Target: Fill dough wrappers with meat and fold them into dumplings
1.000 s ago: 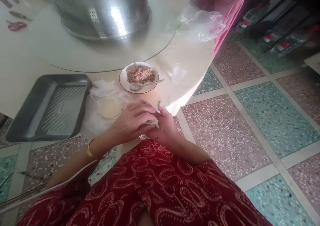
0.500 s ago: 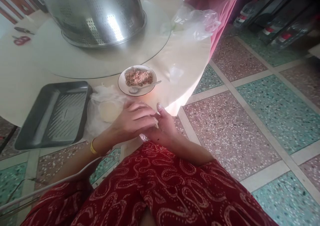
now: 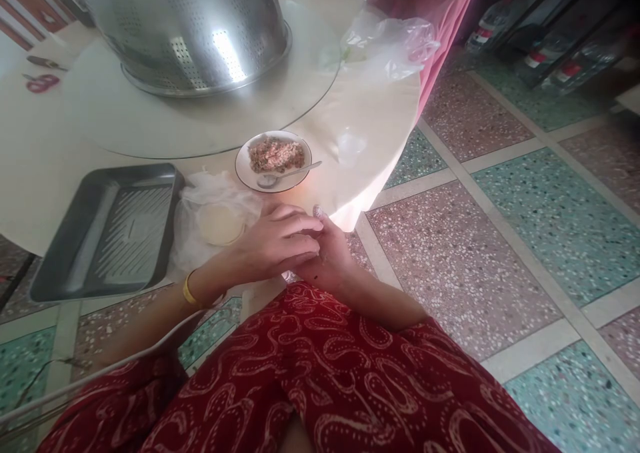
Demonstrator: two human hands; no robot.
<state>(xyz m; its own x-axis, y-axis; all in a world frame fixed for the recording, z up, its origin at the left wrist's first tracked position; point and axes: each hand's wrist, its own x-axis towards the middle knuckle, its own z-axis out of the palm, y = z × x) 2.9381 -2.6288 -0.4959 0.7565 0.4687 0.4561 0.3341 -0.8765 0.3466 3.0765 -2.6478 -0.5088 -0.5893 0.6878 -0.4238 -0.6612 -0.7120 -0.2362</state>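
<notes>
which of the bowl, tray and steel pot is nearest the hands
The dark-rimmed white bowl with the spoon, just beyond the hands; the grey tray lies to the left and the perforated steel pot stands farther back.

No text, number or brand can be read; the bottles point(image 3: 492, 21) at right bear red-and-white labels point(image 3: 483, 34), too small and blurred to decipher

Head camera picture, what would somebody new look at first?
Probably the big, shiny pot dotted with holes, at the far left of the table. Next comes the red dress with pale swirls, filling the bottom middle. Then the eye may find the left hand lapping over the right hand in the centre, just below the bowl.
</notes>
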